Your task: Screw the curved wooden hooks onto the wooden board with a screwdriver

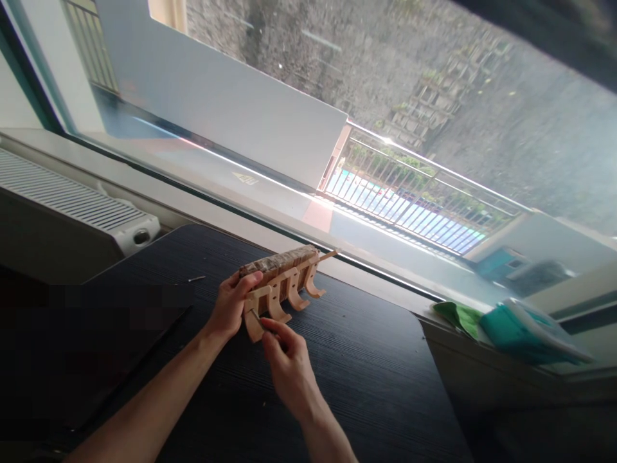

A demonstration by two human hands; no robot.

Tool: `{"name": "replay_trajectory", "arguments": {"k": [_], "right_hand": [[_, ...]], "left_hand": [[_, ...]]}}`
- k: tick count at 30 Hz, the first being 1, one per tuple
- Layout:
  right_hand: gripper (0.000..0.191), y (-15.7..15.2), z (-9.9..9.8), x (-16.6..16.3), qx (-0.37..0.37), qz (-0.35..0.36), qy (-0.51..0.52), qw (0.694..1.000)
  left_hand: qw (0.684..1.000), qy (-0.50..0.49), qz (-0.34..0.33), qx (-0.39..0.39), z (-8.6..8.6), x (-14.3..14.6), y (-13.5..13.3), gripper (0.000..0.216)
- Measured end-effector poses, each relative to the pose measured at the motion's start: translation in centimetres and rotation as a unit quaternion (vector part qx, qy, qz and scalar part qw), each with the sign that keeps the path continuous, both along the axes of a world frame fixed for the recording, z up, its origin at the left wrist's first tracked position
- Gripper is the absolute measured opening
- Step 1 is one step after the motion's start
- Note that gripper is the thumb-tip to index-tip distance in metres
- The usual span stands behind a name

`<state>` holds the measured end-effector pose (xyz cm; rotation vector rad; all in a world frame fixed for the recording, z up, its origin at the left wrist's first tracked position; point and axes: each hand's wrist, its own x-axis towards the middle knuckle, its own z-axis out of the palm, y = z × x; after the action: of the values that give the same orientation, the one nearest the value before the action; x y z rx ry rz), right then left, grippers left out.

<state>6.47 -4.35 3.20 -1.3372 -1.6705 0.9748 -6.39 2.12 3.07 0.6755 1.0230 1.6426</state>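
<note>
A wooden hook rack (284,289) is held tilted above the dark table. It has a bark-covered block (279,259) along its top and several pale curved hooks with small holes. My left hand (231,305) is closed around its near left end, with the thumb on the block. My right hand (289,357) pinches a thin screwdriver-like tool (256,316), its tip at the nearest hook; the fingers hide its handle end. A thin wooden strip (330,254) sticks out past the rack's far end. On the table to the left lies a small screw (196,278).
The black wood-grain table (366,373) stands against a window sill (371,280). To the left is a white radiator (96,199). A green cloth (457,318) and a teal container (520,334) are on the sill at right. Beyond the glass is a balcony railing (405,199).
</note>
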Motion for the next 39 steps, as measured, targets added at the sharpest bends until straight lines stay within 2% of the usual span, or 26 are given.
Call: {"name": "replay_trajectory", "arguments": {"k": [2, 6, 10, 13, 14, 16, 19, 22, 24, 26, 28, 29, 31, 33, 35, 37, 39], "right_hand": [[0.03, 0.2, -0.4, 0.1, -0.018, -0.005, 0.036, 0.999], [0.031, 0.3, -1.8, 0.5, 0.011, 0.004, 0.062, 0.998], [0.032, 0.2, -2.9, 1.2, 0.03, 0.04, 0.08, 0.996], [0.033, 0.1, -2.9, 1.5, 0.029, 0.045, 0.079, 0.995], [0.032, 0.1, -2.7, 1.5, 0.028, 0.046, 0.074, 0.996], [0.032, 0.0, -2.4, 1.4, 0.023, 0.052, 0.062, 0.996], [0.035, 0.0, -2.1, 1.3, 0.014, 0.06, 0.054, 0.997], [0.037, 0.1, -2.3, 1.4, 0.013, 0.051, 0.056, 0.997], [0.037, 0.2, -2.5, 1.5, 0.015, 0.051, 0.056, 0.997], [0.036, 0.2, -2.6, 1.5, 0.014, 0.057, 0.059, 0.997], [0.035, 0.1, -2.5, 1.5, 0.008, 0.059, 0.059, 0.996], [0.035, 0.1, -2.5, 1.5, 0.005, 0.059, 0.057, 0.997], [0.036, 0.2, -2.4, 1.5, 0.0, 0.059, 0.057, 0.997], [0.036, 0.2, -2.4, 1.5, -0.003, 0.064, 0.063, 0.996], [0.035, 0.2, -2.4, 1.4, -0.003, 0.07, 0.072, 0.995], [0.034, 0.2, -2.4, 1.3, -0.002, 0.071, 0.079, 0.994], [0.032, 0.3, -2.5, 1.3, -0.001, 0.064, 0.083, 0.995]], "left_hand": [[1.0, 0.021, -0.002, 0.011, 0.0, 0.0, -0.1, 0.035], [0.997, 0.074, -0.018, 0.032, 0.5, -0.1, -0.5, 0.036], [0.993, 0.105, -0.047, 0.037, 1.1, -0.3, -1.4, 0.051], [0.976, 0.213, -0.043, 0.032, 1.5, -1.3, -3.0, 0.06], [0.959, 0.281, -0.028, 0.028, 1.6, -1.8, -3.8, 0.059], [0.904, 0.425, 0.026, 0.043, 1.5, -3.4, -5.6, 0.056], [0.79, 0.596, 0.12, 0.077, 0.8, -6.5, -8.2, 0.048], [0.679, 0.715, 0.161, 0.036, -0.9, -9.4, -10.1, 0.046], [0.635, 0.758, 0.148, -0.003, -2.1, -10.6, -10.8, 0.048], [0.619, 0.773, 0.135, -0.029, -2.7, -10.9, -11.0, 0.049], [0.627, 0.765, 0.143, -0.025, -2.5, -10.2, -10.8, 0.05], [0.642, 0.751, 0.152, -0.014, -2.0, -9.6, -10.5, 0.051], [0.706, 0.691, 0.152, 0.017, -0.5, -7.7, -9.4, 0.057], [0.8, 0.594, 0.073, 0.038, 1.2, -5.6, -7.7, 0.063], [0.872, 0.486, -0.014, 0.048, 2.6, -3.8, -5.6, 0.061], [0.914, 0.389, -0.091, 0.076, 3.5, -2.5, -3.3, 0.064], [0.925, 0.318, -0.189, 0.081, 4.2, -1.7, -1.4, 0.062]]}}
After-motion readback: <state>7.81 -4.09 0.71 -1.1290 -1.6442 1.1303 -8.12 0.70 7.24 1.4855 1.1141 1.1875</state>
